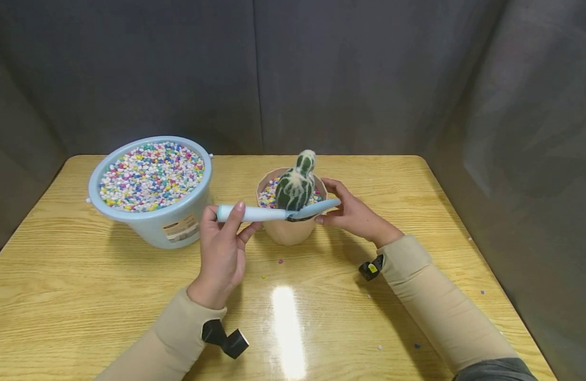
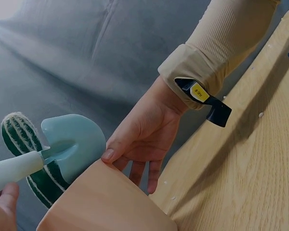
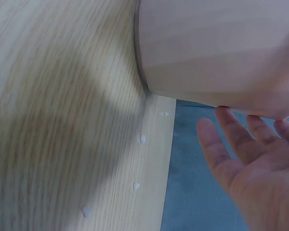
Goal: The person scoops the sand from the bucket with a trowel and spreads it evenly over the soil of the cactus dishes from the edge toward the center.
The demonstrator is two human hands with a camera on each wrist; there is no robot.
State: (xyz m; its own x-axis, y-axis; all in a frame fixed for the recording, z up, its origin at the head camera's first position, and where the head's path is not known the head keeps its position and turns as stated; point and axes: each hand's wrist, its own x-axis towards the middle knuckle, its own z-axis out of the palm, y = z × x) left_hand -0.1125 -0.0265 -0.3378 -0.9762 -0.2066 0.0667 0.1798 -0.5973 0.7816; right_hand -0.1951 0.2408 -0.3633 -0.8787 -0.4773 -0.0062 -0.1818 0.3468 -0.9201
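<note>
My left hand (image 1: pixel 221 259) grips the white-blue handle of a hand trowel (image 1: pixel 262 214), thumb along the top. The trowel's light blue blade (image 2: pixel 72 142) tilts over the front right rim of a peach plant pot (image 1: pixel 288 233). In the pot stands a green cactus (image 1: pixel 295 182) with pale fuzzy ribs, ringed by coloured pebbles (image 1: pixel 268 196). My right hand (image 1: pixel 357 217) rests against the pot's right side. Its thumb is at the rim in the left wrist view, and extended fingertips (image 3: pixel 224 113) touch the pot wall in the right wrist view.
To the left stands a light blue bucket (image 1: pixel 150 225), heaped with multicoloured pebbles (image 1: pixel 152 174). Stray pebbles lie on the wooden table (image 1: pixel 131 296), among them a pink pebble (image 1: pixel 281 261) and a blue pebble (image 1: pixel 417 346). Grey curtains (image 1: pixel 350 79) hang behind and beside the table.
</note>
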